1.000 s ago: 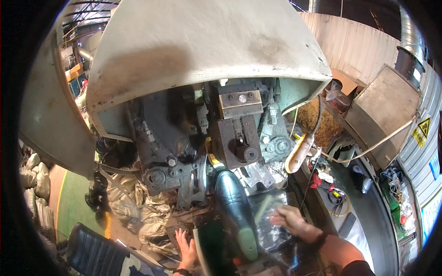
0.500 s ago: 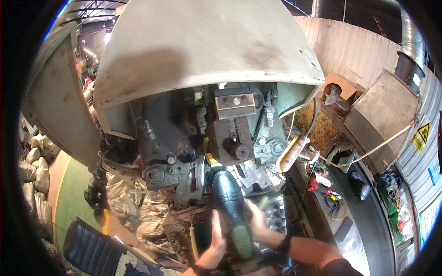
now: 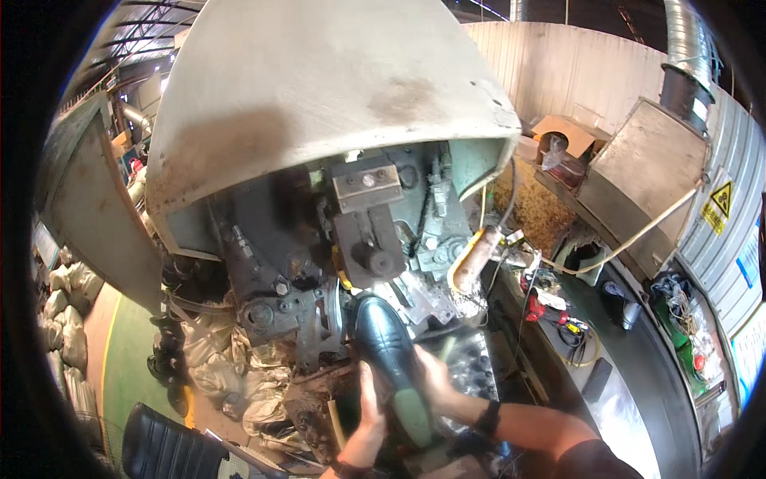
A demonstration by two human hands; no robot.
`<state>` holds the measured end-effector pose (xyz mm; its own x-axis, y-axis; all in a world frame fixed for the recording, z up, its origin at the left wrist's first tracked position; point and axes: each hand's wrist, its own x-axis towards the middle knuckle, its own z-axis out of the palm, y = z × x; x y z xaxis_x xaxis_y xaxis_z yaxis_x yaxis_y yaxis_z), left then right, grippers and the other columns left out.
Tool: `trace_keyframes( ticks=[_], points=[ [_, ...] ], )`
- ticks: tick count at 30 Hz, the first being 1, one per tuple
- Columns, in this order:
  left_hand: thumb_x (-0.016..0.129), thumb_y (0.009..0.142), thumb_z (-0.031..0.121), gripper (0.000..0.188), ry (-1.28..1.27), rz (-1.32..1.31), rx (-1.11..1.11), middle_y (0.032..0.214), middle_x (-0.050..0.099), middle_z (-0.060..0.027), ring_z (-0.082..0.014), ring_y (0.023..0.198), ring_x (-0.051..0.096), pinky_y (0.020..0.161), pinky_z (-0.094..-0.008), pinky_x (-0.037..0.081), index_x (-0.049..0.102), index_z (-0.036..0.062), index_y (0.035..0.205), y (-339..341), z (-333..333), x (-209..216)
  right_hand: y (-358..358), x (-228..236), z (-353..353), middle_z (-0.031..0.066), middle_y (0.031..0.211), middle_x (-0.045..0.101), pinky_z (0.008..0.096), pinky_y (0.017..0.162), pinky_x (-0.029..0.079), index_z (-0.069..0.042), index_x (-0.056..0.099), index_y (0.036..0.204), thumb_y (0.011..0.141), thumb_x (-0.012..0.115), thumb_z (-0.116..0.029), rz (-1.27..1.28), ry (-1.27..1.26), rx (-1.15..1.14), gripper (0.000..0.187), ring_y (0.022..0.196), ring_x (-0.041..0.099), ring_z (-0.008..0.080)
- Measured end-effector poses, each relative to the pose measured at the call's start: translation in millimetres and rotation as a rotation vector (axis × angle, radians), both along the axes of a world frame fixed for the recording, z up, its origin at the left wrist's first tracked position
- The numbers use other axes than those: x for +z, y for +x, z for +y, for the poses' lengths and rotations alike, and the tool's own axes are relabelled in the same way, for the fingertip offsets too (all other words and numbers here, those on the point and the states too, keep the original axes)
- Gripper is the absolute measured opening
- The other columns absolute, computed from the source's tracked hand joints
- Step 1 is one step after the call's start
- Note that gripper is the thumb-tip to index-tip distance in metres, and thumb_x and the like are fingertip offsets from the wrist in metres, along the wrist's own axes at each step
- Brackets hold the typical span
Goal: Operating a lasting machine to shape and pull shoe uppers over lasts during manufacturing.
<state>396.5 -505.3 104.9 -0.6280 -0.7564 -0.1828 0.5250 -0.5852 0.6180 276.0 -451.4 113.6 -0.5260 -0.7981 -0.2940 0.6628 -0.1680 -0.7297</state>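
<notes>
A black leather shoe upper (image 3: 388, 339) is stretched over a green last (image 3: 413, 417), its toe pointing away from me toward the machine. My left hand (image 3: 370, 405) is closed along the left side of the shoe, near the heel end. On the opposite side my right hand (image 3: 435, 377) grips it too, a dark band at the wrist. The toe lies just below and in front of the machine's dark central block (image 3: 369, 243). Whether toe and machine touch, I cannot tell.
A large pale hood (image 3: 335, 88) overhangs the machine. At the right hangs a yellowish handheld control (image 3: 476, 259) on a cable. Beyond it runs a dark conveyor belt (image 3: 638, 363) with another shoe (image 3: 621, 305) on it. A black chair (image 3: 167, 447) stands lower left.
My view has swung slightly, so the machine sits farther left in it. Relative to the machine, the shoe and both hands have shifted a little right. Both hands keep their hold.
</notes>
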Motion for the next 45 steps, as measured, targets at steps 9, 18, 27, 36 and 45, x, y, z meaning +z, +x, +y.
trace_keyframes(
  ticks=[9, 18, 27, 36, 45],
  points=[
    [0.034, 0.110, 0.049, 0.061, -0.347, -0.267, 0.038, 0.139, 0.058, -0.0086, -0.0186, 0.123, 0.056, 0.108, -0.0338, 0.042, 0.047, 0.0017, 0.146, 21, 7, 26, -68, 11, 61, -0.0009, 0.081, 0.063, 0.0279, 0.065, 0.050, -0.002, 0.047, 0.148, 0.100, 0.061, -0.030, 0.904, 0.283, 0.510, 0.057, 0.070, 0.057, 0.0079],
    [0.089, 0.073, 0.022, 0.111, -1.091, -0.914, 0.392, 0.144, 0.044, -0.0235, -0.0303, 0.132, 0.045, 0.113, -0.0384, 0.035, 0.018, -0.0040, 0.155, 1, 87, 75, -82, -9, 120, 0.0204, 0.089, 0.072, 0.0515, 0.077, 0.055, -0.012, 0.058, 0.135, 0.092, 0.061, -0.030, 1.760, 0.476, 0.563, 0.047, 0.084, 0.070, 0.0416],
    [0.073, 0.077, -0.009, 0.096, -1.077, -0.837, 0.484, 0.135, 0.051, -0.0172, -0.0252, 0.121, 0.052, 0.108, -0.0367, 0.040, 0.020, 0.0063, 0.156, -3, 87, 55, -72, 3, 129, 0.0269, 0.095, 0.070, 0.0534, 0.084, 0.054, -0.005, 0.057, 0.126, 0.094, 0.061, -0.029, 1.682, 0.502, 0.484, 0.040, 0.090, 0.069, 0.0438],
    [0.074, 0.075, -0.011, 0.098, -0.993, -0.799, 0.464, 0.137, 0.047, -0.0127, -0.0227, 0.123, 0.048, 0.109, -0.0349, 0.037, 0.022, 0.0067, 0.155, -2, 84, 50, -73, 0, 130, 0.0247, 0.098, 0.070, 0.0513, 0.084, 0.054, -0.003, 0.061, 0.119, 0.093, 0.060, -0.028, 1.662, 0.428, 0.414, 0.036, 0.095, 0.069, 0.0417],
    [0.080, 0.071, -0.005, 0.098, -0.916, -0.793, 0.480, 0.141, 0.044, -0.0120, -0.0237, 0.124, 0.047, 0.110, -0.0361, 0.037, 0.028, 0.0062, 0.154, -13, 98, 65, -81, -10, 127, 0.0239, 0.098, 0.069, 0.0515, 0.087, 0.053, -0.001, 0.062, 0.116, 0.093, 0.060, -0.030, 1.617, 0.403, 0.406, 0.037, 0.096, 0.068, 0.0422]
  ],
)
